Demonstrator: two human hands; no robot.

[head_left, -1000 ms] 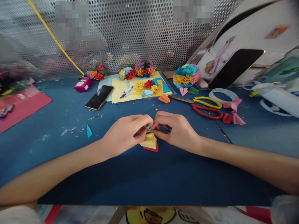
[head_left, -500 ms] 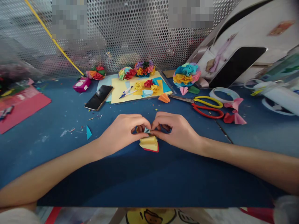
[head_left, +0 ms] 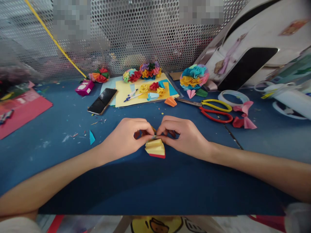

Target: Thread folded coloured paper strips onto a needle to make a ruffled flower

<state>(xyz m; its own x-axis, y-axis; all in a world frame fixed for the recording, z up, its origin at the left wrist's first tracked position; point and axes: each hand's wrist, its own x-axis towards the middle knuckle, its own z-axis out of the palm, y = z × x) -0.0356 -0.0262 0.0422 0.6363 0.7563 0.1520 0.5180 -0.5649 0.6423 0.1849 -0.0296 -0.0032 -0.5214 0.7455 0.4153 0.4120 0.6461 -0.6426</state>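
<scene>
My left hand (head_left: 126, 137) and my right hand (head_left: 186, 136) meet over the blue table (head_left: 150, 184), fingertips pinched together on a small stack of folded paper pieces (head_left: 155, 148). The stack shows pale yellow folds on top and a red piece underneath. Both hands are closed on its upper end, with a bit of orange paper between the fingertips. What lies inside the pinch is mostly hidden.
Behind my hands lie a yellow sheet with paper flowers (head_left: 143, 90), a black phone (head_left: 102, 101), a pink box (head_left: 84, 87), yellow and red scissors (head_left: 211, 110), a tape roll (head_left: 233, 97), paper flower balls (head_left: 193, 77) and pink sheets (head_left: 21, 110). A perforated metal screen (head_left: 136, 35) closes the back.
The hands stay in place. The small blue bit seen between the fingertips is now covered, and the yellow stack has shifted slightly under the pinch.
</scene>
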